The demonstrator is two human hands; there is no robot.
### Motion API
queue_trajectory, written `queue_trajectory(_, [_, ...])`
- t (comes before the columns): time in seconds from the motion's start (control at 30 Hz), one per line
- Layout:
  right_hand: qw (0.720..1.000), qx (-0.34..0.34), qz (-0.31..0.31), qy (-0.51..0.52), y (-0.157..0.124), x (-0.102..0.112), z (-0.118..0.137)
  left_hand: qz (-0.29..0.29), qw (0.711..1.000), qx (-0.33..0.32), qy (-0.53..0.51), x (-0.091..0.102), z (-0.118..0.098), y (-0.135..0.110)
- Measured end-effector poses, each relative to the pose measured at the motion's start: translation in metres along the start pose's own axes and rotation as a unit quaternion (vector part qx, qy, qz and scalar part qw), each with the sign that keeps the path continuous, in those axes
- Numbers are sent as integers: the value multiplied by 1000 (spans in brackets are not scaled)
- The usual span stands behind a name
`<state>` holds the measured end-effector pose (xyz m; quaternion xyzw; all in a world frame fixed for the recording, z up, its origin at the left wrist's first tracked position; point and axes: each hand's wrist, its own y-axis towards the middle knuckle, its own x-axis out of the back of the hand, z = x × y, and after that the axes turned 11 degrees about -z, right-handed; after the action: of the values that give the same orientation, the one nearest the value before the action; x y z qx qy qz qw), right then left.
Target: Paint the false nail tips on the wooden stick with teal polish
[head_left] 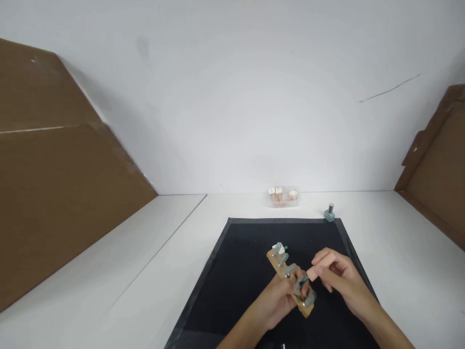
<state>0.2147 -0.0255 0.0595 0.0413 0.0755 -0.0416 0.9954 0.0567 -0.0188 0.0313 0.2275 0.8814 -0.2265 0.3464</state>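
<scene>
My left hand [278, 299] is closed around a narrow wooden strip [307, 310], held tilted above the black mat. Several grey-green, wing-shaped knobs [290, 269] stand in a row along the strip. My right hand [337, 276] pinches a small pale peach block-shaped piece [312, 274] between thumb and fingers. The dark end of this piece is at one of the knobs near the strip's lower end; whether it touches, I cannot tell. A white piece with a green tip [279, 248] shows at the strip's far end, partly covered by a knob.
Behind the black mat [240, 271], a clear plastic box [286, 204] holds several white-topped, peach-stemmed pieces. A grey-green block with a metal pin [329, 214] stands at the mat's far right corner. Brown cardboard panels [54, 184] flank the white table [138, 252], with a white wall behind.
</scene>
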Motion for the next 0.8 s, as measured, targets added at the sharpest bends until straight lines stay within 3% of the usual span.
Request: queue_trajectory(0.8, [1000, 12, -17, -8, -2, -3, 4, -12, 1000, 8, -8, 0, 0, -1])
